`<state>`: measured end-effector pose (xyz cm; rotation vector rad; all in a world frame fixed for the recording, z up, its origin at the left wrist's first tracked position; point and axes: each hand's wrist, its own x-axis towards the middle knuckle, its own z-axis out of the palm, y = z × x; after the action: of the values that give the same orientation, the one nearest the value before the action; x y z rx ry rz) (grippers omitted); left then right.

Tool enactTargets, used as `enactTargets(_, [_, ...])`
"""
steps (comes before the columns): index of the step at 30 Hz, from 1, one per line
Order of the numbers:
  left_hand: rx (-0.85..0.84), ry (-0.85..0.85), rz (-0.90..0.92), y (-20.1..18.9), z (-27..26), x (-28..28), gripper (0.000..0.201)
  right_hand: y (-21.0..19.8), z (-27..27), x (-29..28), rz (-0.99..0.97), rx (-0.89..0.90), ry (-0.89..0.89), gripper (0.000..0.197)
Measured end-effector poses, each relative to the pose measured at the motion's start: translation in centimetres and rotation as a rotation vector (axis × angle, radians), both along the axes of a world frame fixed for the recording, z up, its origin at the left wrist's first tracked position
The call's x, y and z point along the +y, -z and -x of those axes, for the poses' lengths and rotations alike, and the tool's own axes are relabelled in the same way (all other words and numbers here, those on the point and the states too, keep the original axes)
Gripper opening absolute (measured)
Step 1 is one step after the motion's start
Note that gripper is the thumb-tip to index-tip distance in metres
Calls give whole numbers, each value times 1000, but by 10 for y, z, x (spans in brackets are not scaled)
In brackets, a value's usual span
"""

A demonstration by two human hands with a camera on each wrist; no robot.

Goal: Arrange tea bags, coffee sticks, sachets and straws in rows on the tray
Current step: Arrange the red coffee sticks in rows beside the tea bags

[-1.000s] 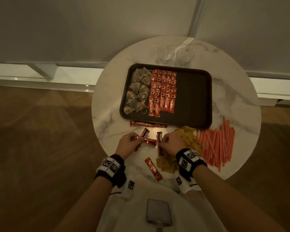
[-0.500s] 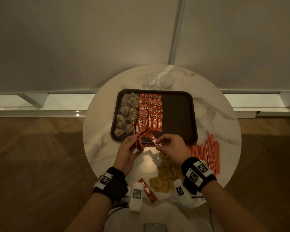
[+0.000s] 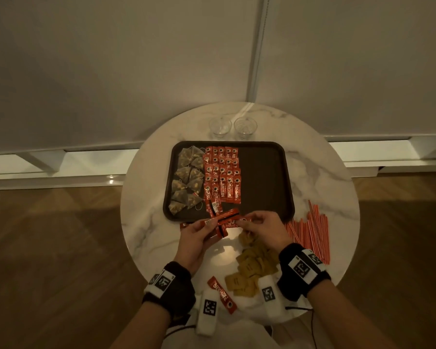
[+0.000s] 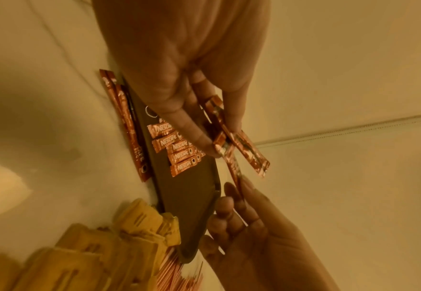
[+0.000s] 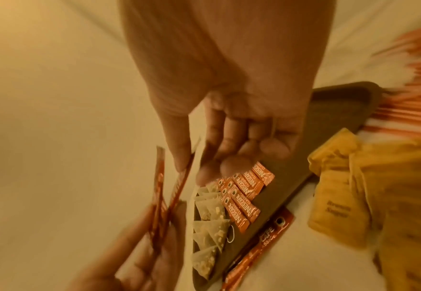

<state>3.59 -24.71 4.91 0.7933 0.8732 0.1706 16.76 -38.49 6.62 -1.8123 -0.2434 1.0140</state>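
Hands meet at the tray's (image 3: pixel 262 177) six o'clock edge: left hand (image 3: pixel 196 238) grasps a fanned bunch of sticks (image 3: pixel 224 220), right hand (image 3: pixel 264 229) pinches one end. Loosely held, the crossed sticks could slip onto the finished rows.

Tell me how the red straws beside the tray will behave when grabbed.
The straws look thin and round, so they probably roll and scatter. Likely very light. Lying loose and fanned on the table, a bunch may slip apart.

tray (image 3: pixel 262 177) right half bare | two glasses (image 3: pixel 232 127) behind | straws (image 3: pixel 310 235) beside right edge
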Motion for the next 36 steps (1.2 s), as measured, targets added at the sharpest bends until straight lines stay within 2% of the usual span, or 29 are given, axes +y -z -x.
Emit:
enactTargets(2, [24, 7, -20, 5, 3, -1, 23, 6, 0, -2, 15, 92, -20, 11])
enactTargets(7, [95, 162, -162, 16, 5, 0, 22, 17, 3, 7, -13, 68, 161, 9])
enactTargets(11, [113, 128, -135, 23, 2, 8, 21, 23, 5, 20, -93, 233, 260, 12])
enactTargets(17, [102, 179, -109, 27, 0, 22, 16, 37, -4, 35, -83, 345, 239, 19])
enactTargets(20, [165, 202, -132, 33, -3, 32, 16, 41, -19, 44, -45, 290, 241, 15])
enactTargets(22, [239, 198, -155, 39, -7, 39, 15, 43, -34, 49, 31, 178, 216, 12])
enactTargets(26, [320, 227, -202, 48, -12, 50, 14, 58, -64, 63, 268, -41, 49, 8])
enactTargets(30, [347, 310, -243, 51, -17, 57, 15, 70, -83, 88, 386, -138, -80, 7])
enactTargets(36, [366, 369, -294, 54, -18, 67, 8, 79, -94, 120, 459, -201, -196, 8])
